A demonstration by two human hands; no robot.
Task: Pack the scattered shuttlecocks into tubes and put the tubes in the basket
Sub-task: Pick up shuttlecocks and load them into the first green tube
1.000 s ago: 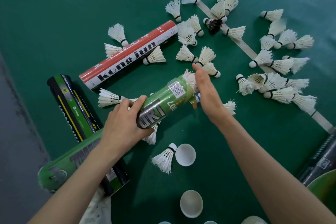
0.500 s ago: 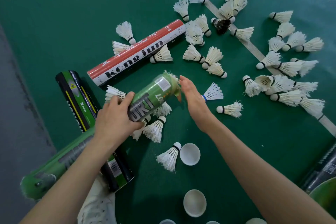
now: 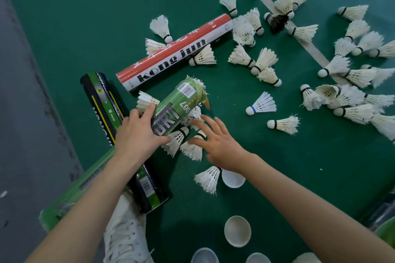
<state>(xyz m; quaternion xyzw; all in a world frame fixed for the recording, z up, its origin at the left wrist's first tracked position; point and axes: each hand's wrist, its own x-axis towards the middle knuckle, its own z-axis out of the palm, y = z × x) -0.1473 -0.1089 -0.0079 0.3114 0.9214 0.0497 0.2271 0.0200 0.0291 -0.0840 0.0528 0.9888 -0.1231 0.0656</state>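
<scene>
Head view is showing the left hand (image 3: 139, 134) wrapping around the lower part of a green tube (image 3: 177, 107), fingers clamped on its side, tilting its open mouth up and away. White feathers are poking out of that mouth, so the tube is probably being held angled to keep the stacked shuttlecocks from sliding back out while another is fetched.

Just to the right of it, the right hand (image 3: 220, 143) is hovering with its fingers spread and holding nothing, reaching toward a small cluster of shuttlecocks (image 3: 188, 145) lying on the green floor (image 3: 85, 17) directly under the tube. The fingertips are looking very close to one cork end; whether they are touching it, I cannot tell.

Beyond both hands a red-and-white tube (image 3: 175, 53) is lying on its side, and a black-and-green tube (image 3: 106, 104) is lying partly under the left wrist. Many more shuttlecocks (image 3: 342, 100) are sitting scattered far to the right of the right hand. White caps (image 3: 237, 230) are resting near the right forearm, presumably kept off until the tubes fill. Packing is looking far from finished.
</scene>
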